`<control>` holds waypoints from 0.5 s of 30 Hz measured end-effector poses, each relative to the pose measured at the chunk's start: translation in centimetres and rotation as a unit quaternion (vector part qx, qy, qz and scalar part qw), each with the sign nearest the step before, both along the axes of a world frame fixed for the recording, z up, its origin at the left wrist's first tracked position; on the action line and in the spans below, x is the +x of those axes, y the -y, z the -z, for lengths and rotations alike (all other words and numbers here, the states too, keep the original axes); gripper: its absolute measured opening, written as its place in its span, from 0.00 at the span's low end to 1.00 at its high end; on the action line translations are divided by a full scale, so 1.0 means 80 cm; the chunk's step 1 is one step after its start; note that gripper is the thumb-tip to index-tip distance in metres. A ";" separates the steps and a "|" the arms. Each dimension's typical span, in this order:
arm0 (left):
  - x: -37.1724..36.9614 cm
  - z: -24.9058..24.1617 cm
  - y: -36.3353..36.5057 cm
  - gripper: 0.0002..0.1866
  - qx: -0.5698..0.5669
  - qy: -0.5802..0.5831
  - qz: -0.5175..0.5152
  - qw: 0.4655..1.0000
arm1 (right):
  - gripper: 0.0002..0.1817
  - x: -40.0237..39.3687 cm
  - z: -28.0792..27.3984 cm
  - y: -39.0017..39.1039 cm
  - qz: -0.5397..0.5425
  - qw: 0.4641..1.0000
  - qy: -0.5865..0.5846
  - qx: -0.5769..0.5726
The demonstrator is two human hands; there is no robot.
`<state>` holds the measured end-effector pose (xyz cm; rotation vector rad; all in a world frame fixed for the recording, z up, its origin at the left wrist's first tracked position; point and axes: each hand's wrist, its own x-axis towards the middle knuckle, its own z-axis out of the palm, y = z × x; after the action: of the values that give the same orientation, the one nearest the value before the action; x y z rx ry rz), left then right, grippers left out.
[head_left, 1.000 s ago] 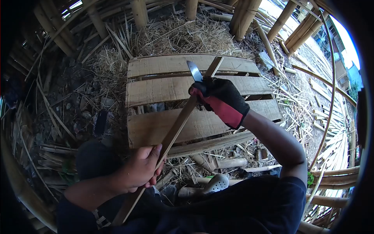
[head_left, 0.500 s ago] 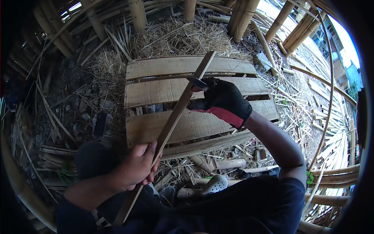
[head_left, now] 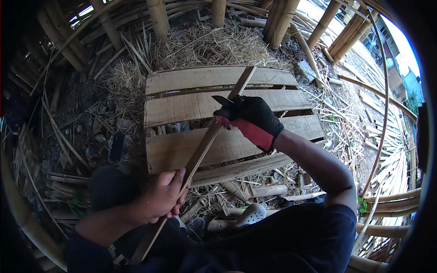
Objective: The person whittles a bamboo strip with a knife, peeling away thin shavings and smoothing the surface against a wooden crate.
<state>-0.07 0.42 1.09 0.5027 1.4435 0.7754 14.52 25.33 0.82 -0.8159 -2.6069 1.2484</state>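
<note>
My bare left hand [head_left: 165, 195] is wrapped round the lower part of a long, flat bamboo strip [head_left: 203, 144], which slants up and away to the right. Higher on the strip is my right hand [head_left: 255, 119], in a black and red glove, its fingers closed on a knife. The dark knife blade [head_left: 222, 99] sticks out to the left, lying across the strip's edge; the handle is hidden in the glove. Beneath both the strip and the glove lies a low platform of wooden slats [head_left: 177, 109] with gaps between them.
Straw and shavings [head_left: 214, 48] are heaped behind the platform, in front of upright bamboo posts [head_left: 281, 25]. Many cut bamboo pieces [head_left: 387, 159] lie on the ground to the right. A grey clog [head_left: 253, 214] shows below the platform's near edge.
My right hand with the knife has shifted left and slightly nearer along the strip, and its thumb side now overlaps the strip. My left hand keeps its place.
</note>
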 end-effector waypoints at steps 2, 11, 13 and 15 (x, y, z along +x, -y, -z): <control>-0.001 0.000 0.001 0.23 -0.002 0.006 -0.002 1.000 | 0.19 0.003 0.007 -0.003 -0.005 0.998 -0.062 0.000; -0.005 -0.010 0.000 0.22 0.020 0.018 -0.049 0.998 | 0.22 0.030 -0.041 -0.061 0.010 0.998 0.044 -0.038; -0.007 -0.007 -0.001 0.22 0.018 0.008 -0.053 0.998 | 0.23 0.035 -0.031 -0.073 -0.031 0.991 0.112 0.063; -0.007 -0.007 -0.001 0.22 0.014 0.009 -0.052 0.998 | 0.25 0.042 -0.015 -0.081 0.006 0.997 0.081 0.001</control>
<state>-0.64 0.47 1.63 0.4434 1.4533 0.8825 17.87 31.83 2.01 -0.9690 -2.7235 1.2250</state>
